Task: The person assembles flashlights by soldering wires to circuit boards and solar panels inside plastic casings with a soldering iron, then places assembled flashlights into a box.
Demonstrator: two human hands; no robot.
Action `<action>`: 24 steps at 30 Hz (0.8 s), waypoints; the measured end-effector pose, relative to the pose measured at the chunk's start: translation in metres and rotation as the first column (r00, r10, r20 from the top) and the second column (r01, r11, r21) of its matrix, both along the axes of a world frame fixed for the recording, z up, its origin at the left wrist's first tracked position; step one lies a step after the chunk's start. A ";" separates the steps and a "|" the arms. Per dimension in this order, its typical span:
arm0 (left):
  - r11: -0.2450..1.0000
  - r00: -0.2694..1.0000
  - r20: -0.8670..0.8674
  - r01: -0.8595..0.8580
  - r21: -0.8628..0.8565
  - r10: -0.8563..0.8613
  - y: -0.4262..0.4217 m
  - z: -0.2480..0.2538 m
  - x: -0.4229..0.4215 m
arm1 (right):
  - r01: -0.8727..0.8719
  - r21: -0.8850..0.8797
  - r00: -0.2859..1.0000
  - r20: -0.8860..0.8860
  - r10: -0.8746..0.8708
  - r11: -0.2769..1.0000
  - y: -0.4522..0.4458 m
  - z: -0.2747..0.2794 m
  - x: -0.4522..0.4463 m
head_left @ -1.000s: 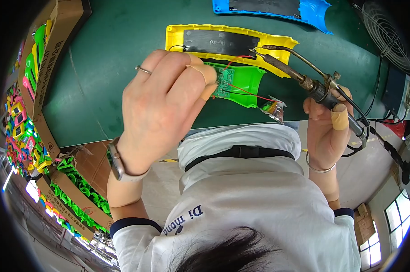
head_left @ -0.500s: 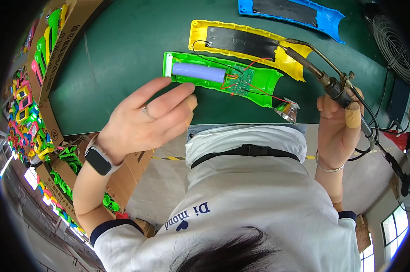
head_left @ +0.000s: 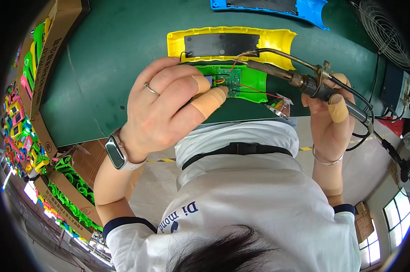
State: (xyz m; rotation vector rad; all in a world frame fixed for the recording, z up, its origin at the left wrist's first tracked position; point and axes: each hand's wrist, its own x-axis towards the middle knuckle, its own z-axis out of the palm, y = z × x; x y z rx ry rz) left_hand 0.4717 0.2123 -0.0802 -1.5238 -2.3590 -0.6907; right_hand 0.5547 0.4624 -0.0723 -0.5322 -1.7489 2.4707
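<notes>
My right hand (head_left: pixel 329 109) grips a soldering iron (head_left: pixel 320 88), with a thin curved metal tube clamped along it. Its tip reaches left, over the gap between the yellow and green shells. My left hand (head_left: pixel 178 99) is closed over the left part of a green casing half (head_left: pixel 257 84), hiding most of the purple cylindrical battery inside. Taped fingertips rest beside the small green circuit board (head_left: pixel 232 79). Red and black wires run from the board to a cone-shaped reflector (head_left: pixel 281 109) at the casing's right end.
Behind the green shell lies a yellow casing half (head_left: pixel 289 43) with a black panel; a blue one (head_left: pixel 316 13) is farther back. Cardboard boxes (head_left: pixel 51 59) and colourful parts stand left. A fan guard (head_left: pixel 381 34) and a dark box (head_left: pixel 395 90) are at right.
My left hand has moved right and closed over the green casing. The soldering iron has shifted left, bringing its tip nearer the board. The shells now sit farther left in view.
</notes>
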 end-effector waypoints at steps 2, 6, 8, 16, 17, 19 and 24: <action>0.999 1.000 -0.005 -0.015 0.039 0.015 -0.001 -0.002 -0.002 | -0.021 -0.008 1.000 -0.010 0.021 1.000 0.008 -0.001 0.002; 0.996 0.997 0.014 -0.075 0.051 0.074 0.000 0.006 0.004 | -0.143 -0.032 0.988 -0.070 0.141 0.989 0.027 -0.008 0.010; 0.998 0.998 0.020 -0.064 0.019 0.063 -0.002 0.006 0.006 | -0.115 0.002 0.992 -0.053 0.115 0.993 0.025 -0.008 0.010; 0.983 0.917 0.354 -0.173 -0.064 0.184 0.018 0.024 0.003 | -0.069 0.012 0.995 -0.070 0.070 0.998 0.019 -0.006 0.009; 0.981 0.899 0.392 -0.173 -0.093 0.196 0.019 0.025 0.003 | -0.031 -0.005 0.997 -0.073 0.031 1.000 0.016 -0.006 0.008; 0.985 0.926 0.337 -0.169 -0.027 0.168 0.019 0.022 0.002 | -0.002 -0.025 0.996 -0.088 0.000 1.000 0.014 -0.005 0.008; 0.985 0.972 0.190 -0.154 0.080 0.137 0.006 0.013 0.010 | -0.003 -0.033 0.997 -0.080 0.000 0.999 0.014 -0.003 0.011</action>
